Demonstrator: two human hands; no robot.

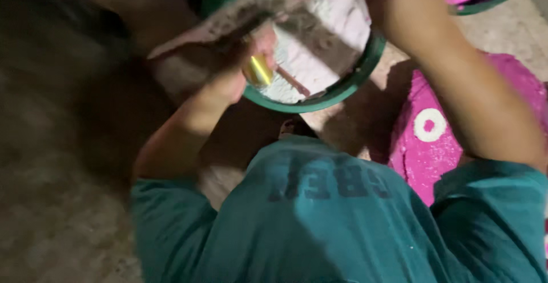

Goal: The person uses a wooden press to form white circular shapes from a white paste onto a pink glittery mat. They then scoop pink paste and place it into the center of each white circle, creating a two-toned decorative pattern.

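We've got a small gold tube (258, 70) pinched in our left hand (251, 60), fingers closed around it, right over the near rim of the green bowl (342, 86). A blurred flat board (240, 17) lies across that hand. The bowl holds white powder (319, 37). Our right hand is cut off by the top edge, so we can't tell its grip; only the forearm (456, 71) shows. Beyond it, a pink powder pattern (439, 146) with a white ring (430, 125) covers the floor.
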